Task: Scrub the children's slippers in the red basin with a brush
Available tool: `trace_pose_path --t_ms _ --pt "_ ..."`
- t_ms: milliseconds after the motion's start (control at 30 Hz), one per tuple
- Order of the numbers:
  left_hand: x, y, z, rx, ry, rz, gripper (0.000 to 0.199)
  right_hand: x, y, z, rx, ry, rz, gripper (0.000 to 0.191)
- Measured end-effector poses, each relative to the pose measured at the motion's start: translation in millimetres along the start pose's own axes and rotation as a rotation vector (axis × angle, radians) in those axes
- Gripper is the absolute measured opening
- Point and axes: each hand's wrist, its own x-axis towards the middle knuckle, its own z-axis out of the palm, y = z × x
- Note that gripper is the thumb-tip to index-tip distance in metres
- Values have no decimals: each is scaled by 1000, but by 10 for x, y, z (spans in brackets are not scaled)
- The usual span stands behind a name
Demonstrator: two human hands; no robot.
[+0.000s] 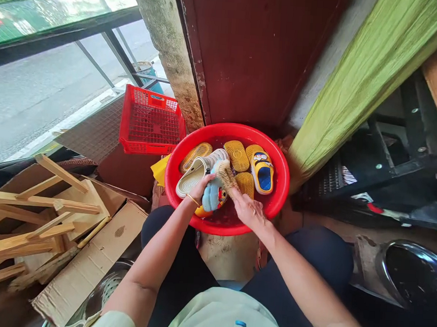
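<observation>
Between my knees stands a red basin (282, 179) with water and several shoes. My left hand (201, 188) is closed on a light blue shoe (212, 195) with a colourful figure on it. My right hand (248, 210) grips a scrub brush (225, 175), its bristles against or close beside the blue shoe. A cream clog (193, 177) lies to the left, partly behind my left hand. Yellow soles (236, 155) face up at the back, and a yellow shoe with a blue inside (264, 173) rests at the right.
A red plastic crate (154, 125) stands behind the basin on the left. Wooden pieces (41, 207) and flattened cardboard (94, 264) lie at the left. A green curtain (337, 92) hangs at the right, above a round metal-rimmed object (385, 272). A dark red door (255, 52) is behind.
</observation>
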Motion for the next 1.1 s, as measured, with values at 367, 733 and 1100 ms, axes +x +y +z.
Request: trace_pose_path --t_ms 367,733,1100 --pt "-147 -33 108 -131 -41 -165 38 57 83 -148 -8 6 29 56" --pt "-68 -54 60 -417 -100 -124 68 -127 -125 106 324 256 -114 59" --pt "-61 -102 115 -694 -188 -249 56 132 91 -100 168 453 -253 54"
